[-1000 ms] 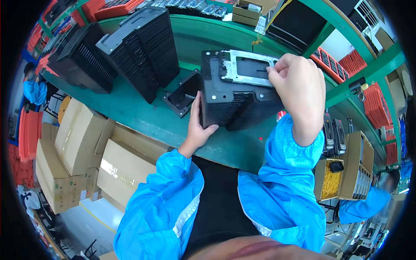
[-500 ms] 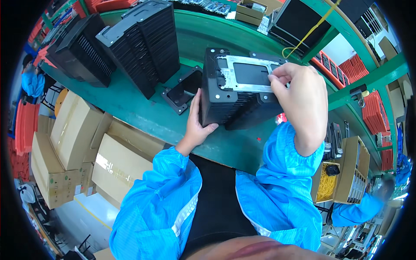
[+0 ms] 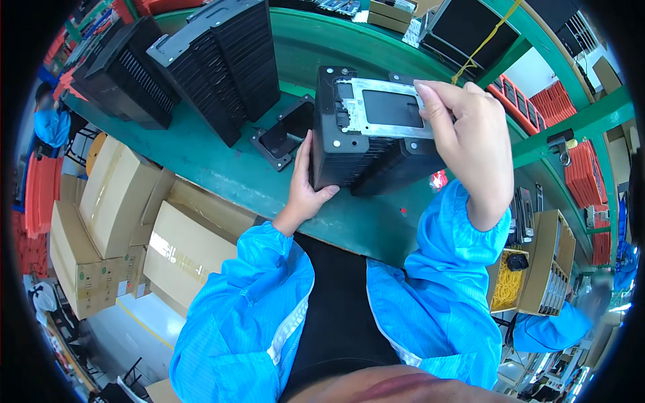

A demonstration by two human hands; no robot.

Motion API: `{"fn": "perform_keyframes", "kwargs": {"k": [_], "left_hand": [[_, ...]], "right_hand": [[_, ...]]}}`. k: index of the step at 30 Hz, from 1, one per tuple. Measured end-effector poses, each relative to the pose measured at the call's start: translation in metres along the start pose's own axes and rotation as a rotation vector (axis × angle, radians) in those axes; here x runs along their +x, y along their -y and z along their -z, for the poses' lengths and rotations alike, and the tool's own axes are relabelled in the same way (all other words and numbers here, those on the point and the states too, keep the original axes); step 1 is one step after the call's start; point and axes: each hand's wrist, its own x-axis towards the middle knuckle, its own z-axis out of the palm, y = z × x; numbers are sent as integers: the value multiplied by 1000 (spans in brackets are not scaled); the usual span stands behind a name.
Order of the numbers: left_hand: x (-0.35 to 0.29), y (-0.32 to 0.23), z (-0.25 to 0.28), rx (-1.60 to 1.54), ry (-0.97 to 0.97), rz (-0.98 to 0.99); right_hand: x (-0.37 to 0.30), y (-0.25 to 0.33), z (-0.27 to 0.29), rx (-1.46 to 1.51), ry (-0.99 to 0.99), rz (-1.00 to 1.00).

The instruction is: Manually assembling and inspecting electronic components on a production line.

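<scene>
Frame (image 3: 391,129) of silvery metal tops that black stack (image 3: 334,163); the right hand (image 3: 471,119) arches over, pinching the frame's right end, left hand (image 3: 304,196) half-open against the stack's left side.

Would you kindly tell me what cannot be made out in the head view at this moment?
In the head view:
Metal frame, right end: covered by the right hand.
Black stack beneath it, back: hidden by the stack itself.
Tall black stack, far top corner: cut off by the upper edge.
Red speck on the bench: too small to identify.
</scene>
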Motion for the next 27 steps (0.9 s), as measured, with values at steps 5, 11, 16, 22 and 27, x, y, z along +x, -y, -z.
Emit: {"fn": "perform_keyframes", "kwargs": {"k": [5, 11, 16, 22, 27], "left_hand": [[0, -2, 0, -4, 0, 26], [-4, 5, 3, -35, 5, 33], [-20, -13, 12, -15, -20, 109], [-74, -71, 23, -172, -107, 383], [-77, -74, 0, -194, 102, 450]], "right_hand": [[13, 2, 4, 207, 7, 32], [18, 22, -20, 281, -38, 349], [-37, -42, 24, 445, -333, -25], [-229, -170, -25, -130, -90, -602], [-311, -129, -56, -67, 353, -1020]]}}
